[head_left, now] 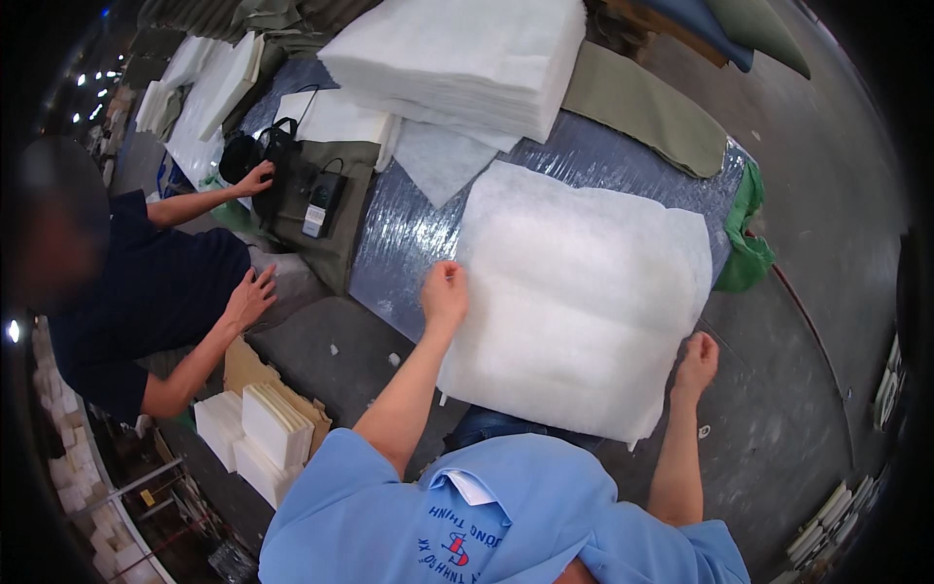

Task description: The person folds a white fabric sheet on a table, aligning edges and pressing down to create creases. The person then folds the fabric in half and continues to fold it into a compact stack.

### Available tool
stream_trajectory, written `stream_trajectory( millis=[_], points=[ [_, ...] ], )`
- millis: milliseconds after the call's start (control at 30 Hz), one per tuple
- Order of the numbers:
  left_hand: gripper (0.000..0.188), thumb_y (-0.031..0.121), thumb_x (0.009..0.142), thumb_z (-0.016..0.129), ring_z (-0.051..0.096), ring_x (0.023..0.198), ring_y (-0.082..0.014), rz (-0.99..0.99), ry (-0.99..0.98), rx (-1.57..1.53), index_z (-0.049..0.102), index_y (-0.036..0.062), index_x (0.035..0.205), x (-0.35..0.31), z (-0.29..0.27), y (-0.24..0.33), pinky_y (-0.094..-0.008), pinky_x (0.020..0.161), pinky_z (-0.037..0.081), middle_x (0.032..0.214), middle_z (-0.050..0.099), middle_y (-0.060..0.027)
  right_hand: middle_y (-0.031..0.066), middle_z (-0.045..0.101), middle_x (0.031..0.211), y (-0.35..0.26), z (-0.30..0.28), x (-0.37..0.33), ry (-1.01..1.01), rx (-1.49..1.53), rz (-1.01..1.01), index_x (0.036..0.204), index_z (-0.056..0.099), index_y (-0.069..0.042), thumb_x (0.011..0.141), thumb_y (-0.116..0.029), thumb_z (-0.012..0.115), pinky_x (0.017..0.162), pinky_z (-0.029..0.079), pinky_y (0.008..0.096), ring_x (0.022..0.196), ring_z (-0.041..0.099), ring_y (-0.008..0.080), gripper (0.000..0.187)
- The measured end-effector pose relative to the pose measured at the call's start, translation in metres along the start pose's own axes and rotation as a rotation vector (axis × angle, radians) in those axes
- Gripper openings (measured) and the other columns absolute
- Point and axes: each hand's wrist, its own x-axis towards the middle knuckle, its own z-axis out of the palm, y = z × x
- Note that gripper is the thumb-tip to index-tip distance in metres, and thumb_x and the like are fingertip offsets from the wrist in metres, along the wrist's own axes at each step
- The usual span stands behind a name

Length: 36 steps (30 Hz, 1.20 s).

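Squarely before the person lies a large white rectangular sheet of fluffy fibre wadding [579, 302], spread flat on a table wrapped in shiny clear plastic film [409, 238], its near edge hanging just over the table's side. The left hand [445, 295] grips the sheet's left edge, fingers curled over it in a pinch. The right hand [698, 363] is closed on the sheet's lower right corner, fingers folded around the material. Both bare forearms reach up from a light blue shirt [506, 521].

Just beyond the sheet, a thinner white piece of wadding [438, 161] lies on the film, partly under a tall stack of white wadding sheets [467, 54]. To the right of that stack rests an olive-green fabric piece [647, 107], and a bright green cloth [747, 234] hangs off the table's right edge.

At the left, another person in a dark navy shirt [146, 292] rests one hand [255, 178] on a black bag-like object [248, 156] and the other hand [250, 297], fingers spread, on the table's near edge. A small black handheld device with a pale label [323, 202] lies on olive cloth nearby. Below, small stacks of white pads [258, 438] sit beside brown cardboard [243, 368].
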Motion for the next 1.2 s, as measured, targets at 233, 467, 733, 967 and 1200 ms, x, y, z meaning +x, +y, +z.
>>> stream_trajectory(
  millis=[233,467,733,967,1200],
  points=[
    [0.058,0.050,0.103,0.056,0.061,0.126,-0.0468,0.007,-0.088,0.147,0.064,0.0001,0.132,0.000,0.032,0.014,-0.0493,0.107,0.047,0.128,0.069,-0.0283,0.0042,0.074,0.111,-0.026,0.030,-0.017,-0.325,-0.194,0.192,0.126,0.071,-0.003,0.101,-0.043,0.068,0.089,0.050,0.0308,0.101,0.065,0.0144,0.047],
    [0.074,0.060,0.106,0.042,0.056,0.133,-0.0448,-0.269,-0.165,-0.087,0.059,-0.0029,0.142,0.032,0.040,0.007,-0.0477,0.112,0.045,0.143,0.060,-0.0284,0.0118,0.070,0.129,-0.051,0.038,-0.008,-0.382,-0.011,0.450,0.129,0.069,0.002,0.098,-0.063,0.065,0.101,0.047,0.0359,0.116,0.062,0.0204,0.072],
    [0.091,0.073,0.102,0.044,0.055,0.137,-0.0318,-0.451,-0.344,-0.676,0.051,-0.0047,0.149,0.039,0.045,0.008,-0.0448,0.113,0.044,0.152,0.054,-0.0206,0.0175,0.051,0.156,-0.045,0.043,0.002,-0.337,0.185,0.588,0.155,0.045,0.003,0.098,-0.080,0.045,0.119,0.036,0.0420,0.145,0.047,0.0294,0.101],
    [0.066,0.059,0.103,0.055,0.072,0.086,-0.0280,-0.088,-0.097,0.426,0.066,0.0007,0.131,0.086,-0.016,-0.002,-0.0447,0.073,0.057,0.108,0.075,-0.0157,0.0082,0.075,0.114,-0.042,0.017,0.033,-0.112,-0.306,0.199,0.123,0.075,-0.002,0.106,-0.067,0.046,0.095,0.049,0.0330,0.105,0.068,0.0194,0.073],
    [0.030,0.037,0.101,0.072,0.047,0.043,-0.0117,-0.309,-0.365,-0.483,0.069,0.0073,0.104,0.101,0.012,0.043,-0.0308,0.042,0.038,0.073,0.065,-0.0011,-0.0032,0.067,0.090,-0.049,0.056,0.073,-0.337,0.196,0.233,0.100,0.074,-0.005,0.105,-0.037,0.066,0.075,0.047,0.0309,0.081,0.057,0.0117,0.034]
  ],
)
